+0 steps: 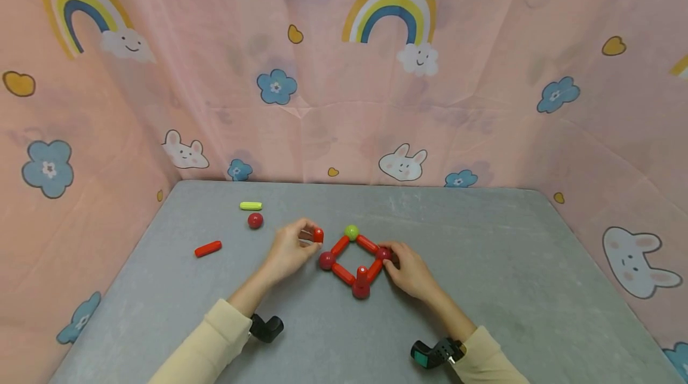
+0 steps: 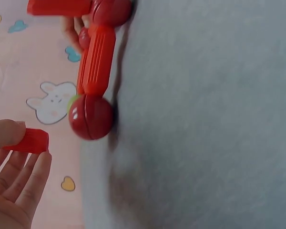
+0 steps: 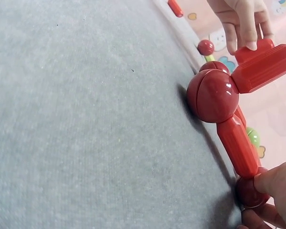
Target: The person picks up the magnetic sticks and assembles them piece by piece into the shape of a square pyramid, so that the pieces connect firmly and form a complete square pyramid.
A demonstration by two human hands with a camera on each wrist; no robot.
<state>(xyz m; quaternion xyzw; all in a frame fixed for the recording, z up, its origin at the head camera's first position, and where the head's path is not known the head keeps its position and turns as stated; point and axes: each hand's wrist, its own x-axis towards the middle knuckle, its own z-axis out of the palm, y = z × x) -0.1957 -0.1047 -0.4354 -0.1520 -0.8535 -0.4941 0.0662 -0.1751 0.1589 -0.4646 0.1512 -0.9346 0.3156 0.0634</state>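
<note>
Four red rods and four balls, three red and one green [image 1: 352, 232], form a diamond on the table. From the nearest red ball [image 1: 361, 290] another red rod [image 1: 362, 275] stands up. My left hand [image 1: 292, 249] pinches a loose red rod [image 1: 319, 235] between thumb and fingers, held just above and left of the diamond's left ball [image 1: 326, 261]; in the left wrist view the rod [image 2: 34, 141] is apart from the ball [image 2: 91, 117]. My right hand [image 1: 411, 270] grips the diamond's right ball [image 1: 384, 254], also seen in the right wrist view [image 3: 252, 192].
At the left of the grey table [image 1: 510, 264] lie a red rod [image 1: 208, 249], a red ball [image 1: 255, 220] and a yellow-green rod [image 1: 251, 206]. A patterned pink cloth [image 1: 333, 133] hangs behind and at the sides.
</note>
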